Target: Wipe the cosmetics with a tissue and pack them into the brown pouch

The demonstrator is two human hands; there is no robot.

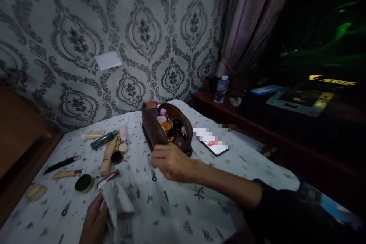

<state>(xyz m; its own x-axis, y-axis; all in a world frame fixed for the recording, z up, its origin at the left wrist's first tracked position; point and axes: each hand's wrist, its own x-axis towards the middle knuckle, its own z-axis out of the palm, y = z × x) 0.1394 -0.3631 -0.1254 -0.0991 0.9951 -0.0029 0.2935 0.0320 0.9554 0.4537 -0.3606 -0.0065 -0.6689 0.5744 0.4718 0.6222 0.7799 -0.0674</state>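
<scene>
My left hand (95,215) is closed on a crumpled white cloth (117,200) low in the view. Just beyond the cloth lies a slim pinkish lip gloss tube (108,178). My right hand (175,163) has curled fingers and is at the near side of a brown makeup bag (154,127); whatever it may hold is hidden. The bag gapes wide, showing a pink-capped container (161,119), a gold-coloured lid (166,127) and other cosmetics. Left of the bag lie a beige tube (107,159), a dark green tube (103,140) and a round dark jar (84,183).
A lit phone (215,145) lies right of the bag. Makeup brushes (63,164) and a pale oval item (36,192) are at the left. Against the wall, a water bottle (221,89) stands on a dark ledge (204,103), with a green-lit computer case (317,84) further right.
</scene>
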